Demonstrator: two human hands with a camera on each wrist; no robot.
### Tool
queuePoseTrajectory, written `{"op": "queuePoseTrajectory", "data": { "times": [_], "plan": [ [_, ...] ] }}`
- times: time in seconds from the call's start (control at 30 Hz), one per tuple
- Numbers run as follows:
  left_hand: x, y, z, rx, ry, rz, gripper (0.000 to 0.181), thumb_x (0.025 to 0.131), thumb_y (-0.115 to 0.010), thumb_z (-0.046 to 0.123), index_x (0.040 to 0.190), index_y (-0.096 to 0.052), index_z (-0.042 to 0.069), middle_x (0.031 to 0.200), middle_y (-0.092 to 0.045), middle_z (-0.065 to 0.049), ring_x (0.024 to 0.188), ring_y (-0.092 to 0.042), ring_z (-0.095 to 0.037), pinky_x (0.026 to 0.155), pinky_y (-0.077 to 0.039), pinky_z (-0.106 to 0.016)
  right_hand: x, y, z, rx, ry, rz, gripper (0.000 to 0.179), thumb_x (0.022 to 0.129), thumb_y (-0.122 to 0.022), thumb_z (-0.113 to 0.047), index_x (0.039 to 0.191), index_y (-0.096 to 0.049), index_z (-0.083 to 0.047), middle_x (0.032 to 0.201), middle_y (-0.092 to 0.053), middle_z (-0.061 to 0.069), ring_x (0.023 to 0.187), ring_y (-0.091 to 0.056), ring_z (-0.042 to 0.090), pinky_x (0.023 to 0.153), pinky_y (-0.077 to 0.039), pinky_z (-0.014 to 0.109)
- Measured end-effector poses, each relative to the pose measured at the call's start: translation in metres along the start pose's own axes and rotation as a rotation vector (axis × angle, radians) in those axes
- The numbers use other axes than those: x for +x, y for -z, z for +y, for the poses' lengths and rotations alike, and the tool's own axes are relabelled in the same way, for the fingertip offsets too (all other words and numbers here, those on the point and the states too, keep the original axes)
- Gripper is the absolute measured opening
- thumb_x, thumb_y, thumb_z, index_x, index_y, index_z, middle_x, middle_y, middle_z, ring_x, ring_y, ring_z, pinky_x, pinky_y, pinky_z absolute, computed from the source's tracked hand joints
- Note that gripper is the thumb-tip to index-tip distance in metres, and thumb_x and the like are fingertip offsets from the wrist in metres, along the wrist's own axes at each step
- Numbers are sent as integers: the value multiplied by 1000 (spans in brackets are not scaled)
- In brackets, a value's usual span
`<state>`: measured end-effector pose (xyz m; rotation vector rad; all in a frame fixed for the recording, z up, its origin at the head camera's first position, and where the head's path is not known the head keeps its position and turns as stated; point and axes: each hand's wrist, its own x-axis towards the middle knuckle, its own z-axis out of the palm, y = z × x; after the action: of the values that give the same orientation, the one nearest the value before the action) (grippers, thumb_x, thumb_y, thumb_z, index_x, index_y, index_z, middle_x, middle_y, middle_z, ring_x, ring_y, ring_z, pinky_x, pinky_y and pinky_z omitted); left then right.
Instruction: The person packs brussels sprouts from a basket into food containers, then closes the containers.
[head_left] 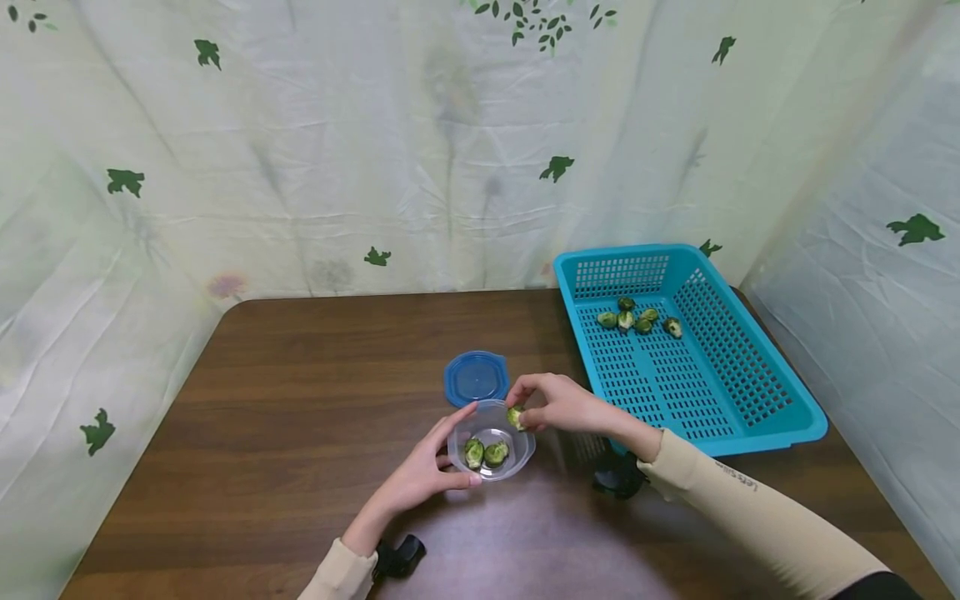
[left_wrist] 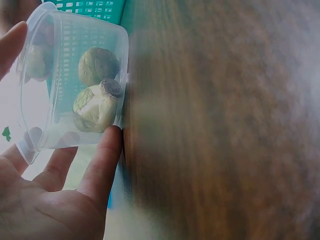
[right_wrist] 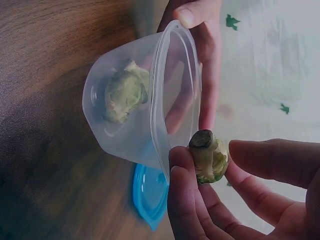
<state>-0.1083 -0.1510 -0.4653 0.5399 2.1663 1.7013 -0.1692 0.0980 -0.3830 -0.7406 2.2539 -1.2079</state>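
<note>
A clear plastic container point(head_left: 519, 464) stands on the table just in front of the blue lid. My left hand point(head_left: 429, 468) holds it from the left, thumb near the front rim and fingers along the side. Two Brussels sprouts, one at the left point(head_left: 474, 452) and one at the right point(head_left: 496, 454), lie on its bottom; the left wrist view shows them through the wall. Over the container's right rim, my right hand point(head_left: 553, 402) pinches another Brussels sprout point(right_wrist: 212, 159) between thumb and fingers, its cut stem showing in the right wrist view.
The blue lid point(head_left: 476, 377) lies flat behind the container. A large turquoise basket point(head_left: 697, 400) stands at the right of the wooden table point(head_left: 300, 400), with several Brussels sprouts point(head_left: 643, 326) towards its back. A patterned curtain point(head_left: 420, 167) hangs behind and at both sides.
</note>
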Motion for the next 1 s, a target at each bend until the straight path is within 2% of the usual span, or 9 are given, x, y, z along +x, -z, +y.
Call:
{"op": "queuePoseTrajectory", "data": {
  "times": [0.13,0.33,0.57,0.77,1.0],
  "plan": [
    [0,0,1,-1,-1,0,87,81,-77,16,151,-27,29,150,-26,-10,127,-38,-31,96,-43,-37,0,-1,-1,-16,7,-5,19,86,-63,-2,104,-63,1,98,-62,7,74,-59,15,68,-55,44],
    [1,0,0,1,-5,-1,87,81,-77,16,151,-27,28,150,-25,-11,126,-39,-31,95,-44,-36,-1,-1,0,-11,17,-30,19,87,-59,0,105,-63,3,101,-62,15,72,-59,17,68,-54,46],
    [1,0,-2,-7,-7,-7,86,82,-77,16,151,-27,28,151,-24,-11,127,-38,-32,95,-43,-37,-3,2,-3,-20,33,-44,19,87,-60,0,105,-63,3,101,-64,16,74,-60,15,68,-54,42],
    [1,0,-3,-4,-2,-6,86,82,-77,16,151,-27,28,151,-24,-10,127,-38,-31,95,-43,-38,-6,12,-7,24,30,-26,19,89,-61,-2,107,-62,4,103,-63,16,77,-63,21,67,-55,35],
    [2,0,-3,-4,-10,-2,86,81,-77,16,151,-28,28,151,-25,-11,128,-37,-31,95,-43,-37,-11,29,-8,85,15,0,17,92,-59,-6,106,-62,2,102,-62,12,81,-66,26,70,-55,38]
  ]
}}
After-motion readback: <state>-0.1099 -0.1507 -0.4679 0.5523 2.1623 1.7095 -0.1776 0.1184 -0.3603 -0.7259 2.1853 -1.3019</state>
